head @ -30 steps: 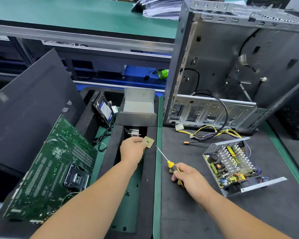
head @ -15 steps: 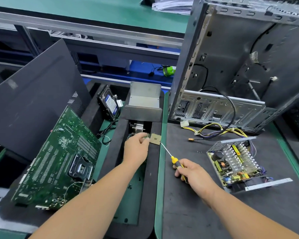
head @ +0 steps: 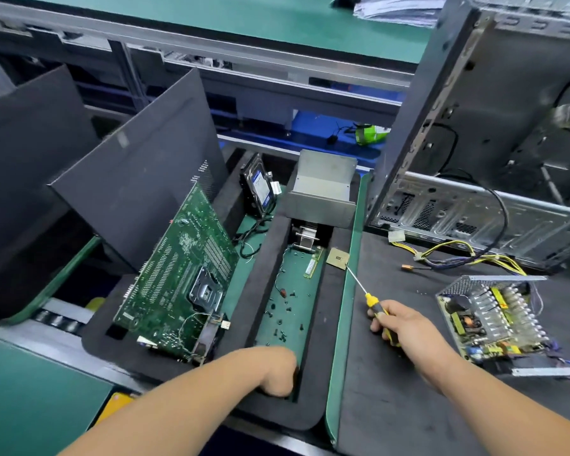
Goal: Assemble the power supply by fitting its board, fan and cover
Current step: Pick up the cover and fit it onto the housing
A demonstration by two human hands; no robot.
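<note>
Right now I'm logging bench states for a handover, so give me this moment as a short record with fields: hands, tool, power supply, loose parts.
left hand: reaching down into the near end of the foam tray; fingers hidden, grip unclear
right hand: grips the screwdriver
tool tip: points at the chip on the tray's right rim
power supply: open, board exposed, on the dark mat at right, untouched
cover: grey metal, at the tray's far end
screws: scattered on the tray's green floor

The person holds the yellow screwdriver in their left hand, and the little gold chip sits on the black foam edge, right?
Not quite: the head view shows the yellow screwdriver in the right hand. The gold chip does sit on the black foam edge.
</note>
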